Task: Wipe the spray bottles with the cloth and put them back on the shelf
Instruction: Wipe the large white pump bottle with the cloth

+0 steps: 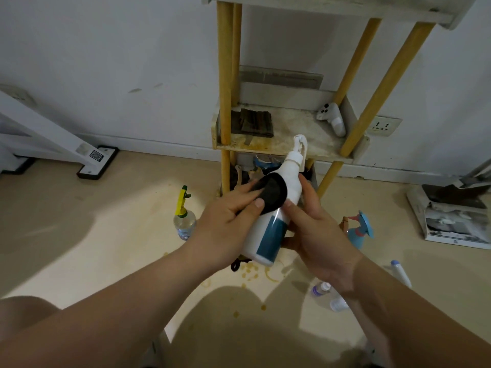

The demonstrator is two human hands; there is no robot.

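A white spray bottle with a teal label [268, 229] is held tilted in front of the shelf [292, 144], nozzle pointing up and away. My right hand [316, 229] grips the bottle's body from the right. My left hand [228, 221] presses a black cloth [273, 193] against the bottle's upper left side, thumb on the cloth. A clear bottle with a yellow-green sprayer [183, 216] stands on the floor to the left. A blue spray bottle [360, 229] stands on the floor to the right, partly behind my right hand.
The middle shelf board holds a folded dark cloth [255, 123] and a white controller [332, 118]. Clutter fills the bottom shelf. More bottles [326, 293] lie on the floor at lower right, near a white tube [401, 273]. Papers [457, 221] lie at the right wall. Yellowish stains mark the floor.
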